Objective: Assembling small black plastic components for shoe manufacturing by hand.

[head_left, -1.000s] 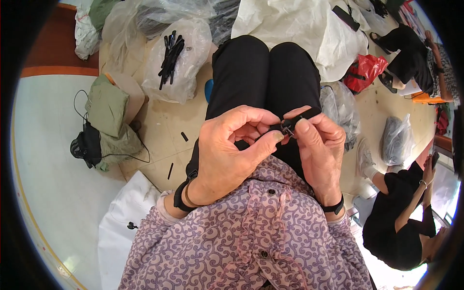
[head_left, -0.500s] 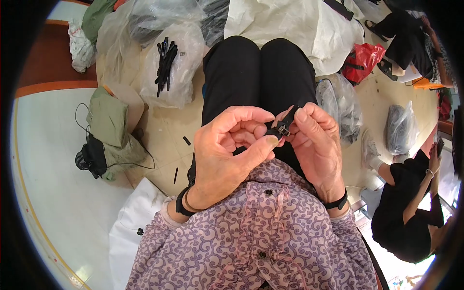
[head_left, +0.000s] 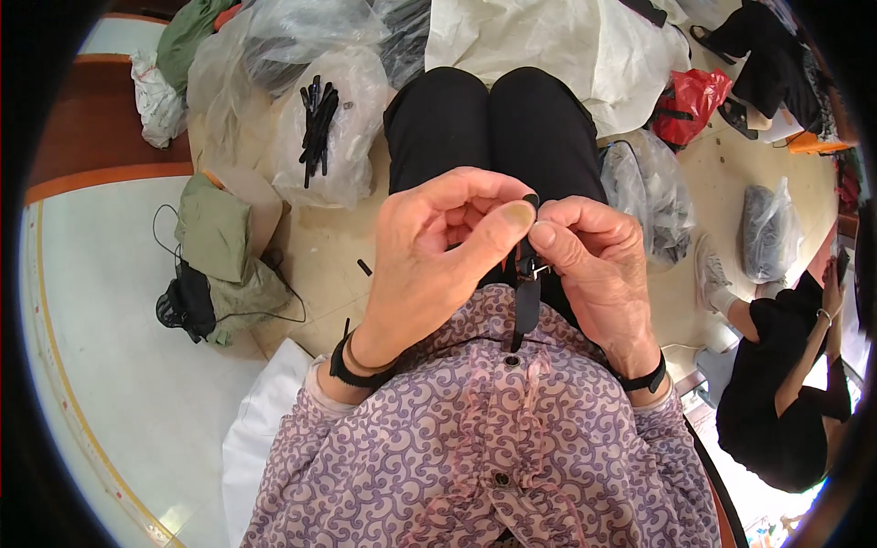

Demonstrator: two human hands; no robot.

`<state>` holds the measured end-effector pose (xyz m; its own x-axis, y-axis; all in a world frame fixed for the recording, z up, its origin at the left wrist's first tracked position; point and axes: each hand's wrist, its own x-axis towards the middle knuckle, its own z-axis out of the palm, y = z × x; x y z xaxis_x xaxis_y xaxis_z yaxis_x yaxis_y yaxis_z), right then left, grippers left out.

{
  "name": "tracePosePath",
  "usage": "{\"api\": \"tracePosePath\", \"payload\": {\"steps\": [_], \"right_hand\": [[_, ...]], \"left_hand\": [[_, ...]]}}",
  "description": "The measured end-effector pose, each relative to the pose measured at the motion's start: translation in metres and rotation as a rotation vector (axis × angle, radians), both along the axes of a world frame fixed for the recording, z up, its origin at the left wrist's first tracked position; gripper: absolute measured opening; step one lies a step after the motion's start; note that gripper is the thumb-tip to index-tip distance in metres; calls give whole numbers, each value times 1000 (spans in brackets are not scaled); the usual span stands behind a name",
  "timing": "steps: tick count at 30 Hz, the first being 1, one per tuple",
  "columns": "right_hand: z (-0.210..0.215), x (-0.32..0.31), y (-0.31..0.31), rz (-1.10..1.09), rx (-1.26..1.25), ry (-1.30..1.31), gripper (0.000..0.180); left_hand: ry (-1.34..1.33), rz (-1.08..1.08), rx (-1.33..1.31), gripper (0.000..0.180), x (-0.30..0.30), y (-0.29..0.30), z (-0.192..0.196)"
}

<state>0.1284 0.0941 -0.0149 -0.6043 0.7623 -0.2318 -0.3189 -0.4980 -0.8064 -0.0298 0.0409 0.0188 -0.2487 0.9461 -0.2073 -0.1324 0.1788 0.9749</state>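
A black strap (head_left: 527, 309) with a small metal buckle (head_left: 537, 271) hangs in front of my lap, its lower end reaching my patterned shirt. My left hand (head_left: 448, 242) pinches the strap's upper end between thumb and forefinger; a bit of black shows at the fingertips. My right hand (head_left: 592, 265) is closed, thumb against forefinger, right beside the strap just above the buckle. The fingers partly hide the strap's upper part. A black band circles each of my wrists.
Several black straps (head_left: 318, 128) lie on a clear plastic bag (head_left: 352, 160) at the far left. Green cloth (head_left: 215, 228) and a black corded item (head_left: 185, 301) are on the left. A red bag (head_left: 692, 105) lies far right; a person in black (head_left: 776, 402) sits at the right.
The strap has turned from a slant between my fingers to hanging down, buckle lower. My left hand has moved up slightly, and my right fingers have come down closer to it.
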Motion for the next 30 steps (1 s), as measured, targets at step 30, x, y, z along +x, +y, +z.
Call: {"api": "tracePosePath", "payload": {"steps": [30], "right_hand": [[0, 12, -19, -91, 103, 171, 24]], "left_hand": [[-10, 27, 81, 8, 3, -10, 10]]}}
